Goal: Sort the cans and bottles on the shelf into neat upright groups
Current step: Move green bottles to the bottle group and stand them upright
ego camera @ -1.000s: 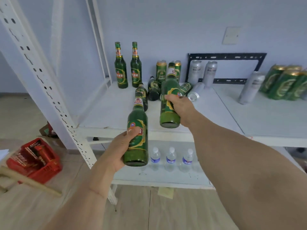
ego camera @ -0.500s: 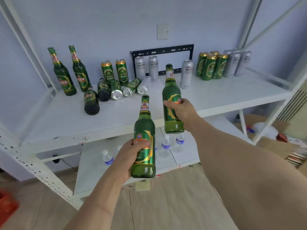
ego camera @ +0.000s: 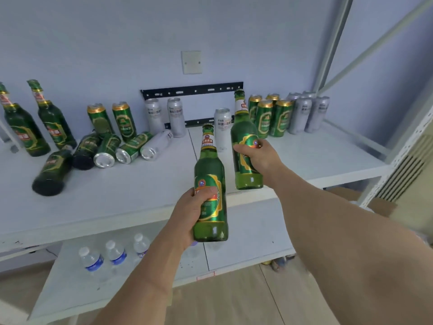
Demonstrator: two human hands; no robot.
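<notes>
The white metal shelf (ego camera: 304, 158) is half sorted. The left hand (ego camera: 194, 212) wraps a green glass beer bottle (ego camera: 210, 195) at six o'clock, off the front edge; the right hand (ego camera: 260, 158) clasps a second green glass bottle (ego camera: 246, 148) just above the board. I'd set both down upright, bases flat, beside their kind. At nine o'clock two standing green bottles (ego camera: 37, 123) wait, but the toppled cans and bottles (ego camera: 112, 151) lie in the way; green and silver cans (ego camera: 283, 116) crowd two o'clock.

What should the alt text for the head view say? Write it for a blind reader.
Left hand and right hand each hold an upright green bottle before a white shelf. Behind, some cans and bottles stand, others lie tipped.
</notes>
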